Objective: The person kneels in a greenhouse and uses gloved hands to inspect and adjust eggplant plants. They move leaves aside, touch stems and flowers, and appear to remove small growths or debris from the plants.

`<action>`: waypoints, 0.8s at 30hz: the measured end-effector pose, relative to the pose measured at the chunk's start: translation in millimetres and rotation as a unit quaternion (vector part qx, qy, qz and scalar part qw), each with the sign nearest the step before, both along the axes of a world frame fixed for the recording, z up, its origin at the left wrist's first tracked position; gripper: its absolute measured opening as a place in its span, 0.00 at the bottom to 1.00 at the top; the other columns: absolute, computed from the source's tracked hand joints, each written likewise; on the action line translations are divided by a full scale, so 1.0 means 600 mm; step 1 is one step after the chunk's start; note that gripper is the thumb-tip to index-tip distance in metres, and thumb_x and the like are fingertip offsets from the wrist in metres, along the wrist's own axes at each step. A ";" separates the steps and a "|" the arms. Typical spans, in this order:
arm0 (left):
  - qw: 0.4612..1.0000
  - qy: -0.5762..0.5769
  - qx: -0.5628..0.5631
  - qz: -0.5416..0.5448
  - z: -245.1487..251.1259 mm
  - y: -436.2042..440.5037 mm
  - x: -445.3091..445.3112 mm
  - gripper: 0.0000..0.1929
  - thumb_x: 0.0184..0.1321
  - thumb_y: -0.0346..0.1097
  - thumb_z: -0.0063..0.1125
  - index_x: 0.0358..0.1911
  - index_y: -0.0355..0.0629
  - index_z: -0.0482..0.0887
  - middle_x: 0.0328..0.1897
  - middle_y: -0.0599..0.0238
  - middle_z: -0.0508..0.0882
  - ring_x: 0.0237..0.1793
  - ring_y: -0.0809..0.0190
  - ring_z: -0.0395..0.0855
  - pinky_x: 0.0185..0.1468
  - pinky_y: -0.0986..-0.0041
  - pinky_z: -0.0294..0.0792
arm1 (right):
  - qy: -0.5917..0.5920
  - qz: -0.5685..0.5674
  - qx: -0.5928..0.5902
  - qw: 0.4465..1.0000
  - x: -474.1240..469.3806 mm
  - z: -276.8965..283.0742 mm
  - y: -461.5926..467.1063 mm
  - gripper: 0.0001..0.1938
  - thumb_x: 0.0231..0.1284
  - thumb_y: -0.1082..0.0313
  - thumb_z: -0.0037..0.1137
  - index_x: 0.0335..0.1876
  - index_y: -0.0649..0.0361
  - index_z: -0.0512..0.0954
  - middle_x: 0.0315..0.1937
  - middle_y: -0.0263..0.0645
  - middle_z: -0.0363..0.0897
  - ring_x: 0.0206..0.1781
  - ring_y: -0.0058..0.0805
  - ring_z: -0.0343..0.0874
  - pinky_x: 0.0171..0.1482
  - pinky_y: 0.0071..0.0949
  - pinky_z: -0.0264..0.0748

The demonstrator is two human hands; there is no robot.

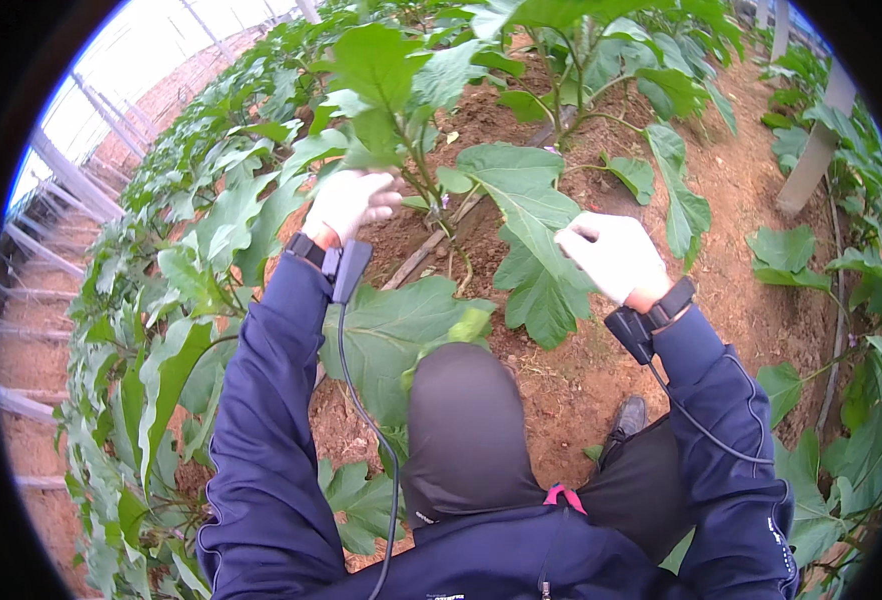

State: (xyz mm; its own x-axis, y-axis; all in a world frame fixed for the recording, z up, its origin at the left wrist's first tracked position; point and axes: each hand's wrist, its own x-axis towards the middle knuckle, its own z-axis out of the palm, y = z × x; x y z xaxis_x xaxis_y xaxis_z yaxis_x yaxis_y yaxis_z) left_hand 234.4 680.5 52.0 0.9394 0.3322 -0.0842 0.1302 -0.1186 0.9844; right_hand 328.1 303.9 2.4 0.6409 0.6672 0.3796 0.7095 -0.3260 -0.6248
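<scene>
Both my hands wear white gloves, with a dark strapped device at each wrist. My left hand is beside the upper stem of an eggplant plant, its fingers bent towards the stem; nothing is clearly held in it. On the other side, my right hand has its thumb and fingertips together at the edge of a large eggplant leaf; whether they pinch it is hard to tell. Small purple flowers show near the stem. Another broad leaf lies low in front of my bent knee.
More eggplant plants stand ahead, and a dense row runs along the left. Bare soil forms a path to the right, with a slanted pale post beside it. A thin wooden strip lies by the stem.
</scene>
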 end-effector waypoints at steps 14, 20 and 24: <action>0.975 0.128 -0.077 0.163 -0.146 0.161 0.181 0.27 0.66 0.48 0.57 0.64 0.41 0.72 0.62 0.56 0.78 0.59 0.51 0.79 0.53 0.57 0.77 | 0.017 0.084 -0.046 0.995 0.031 -0.044 0.021 0.16 0.66 0.51 0.52 0.31 0.55 0.81 0.28 0.44 0.82 0.34 0.46 0.81 0.39 0.41 0.76; 0.970 -0.086 -0.187 0.130 -0.261 0.165 0.222 0.25 0.73 0.43 0.47 0.68 0.37 0.67 0.71 0.52 0.70 0.67 0.49 0.71 0.63 0.58 0.70 | 0.051 0.142 -0.047 0.987 0.009 -0.043 0.070 0.15 0.65 0.52 0.53 0.33 0.55 0.82 0.29 0.42 0.83 0.34 0.46 0.82 0.40 0.40 0.77; 0.884 -0.364 -0.290 -0.051 -0.347 0.148 0.223 0.28 0.75 0.53 0.39 0.69 0.42 0.67 0.69 0.50 0.73 0.67 0.48 0.73 0.70 0.55 0.66 | 0.107 0.166 -0.015 0.980 -0.011 -0.028 0.113 0.13 0.65 0.55 0.54 0.42 0.56 0.83 0.36 0.42 0.84 0.40 0.43 0.83 0.45 0.37 0.78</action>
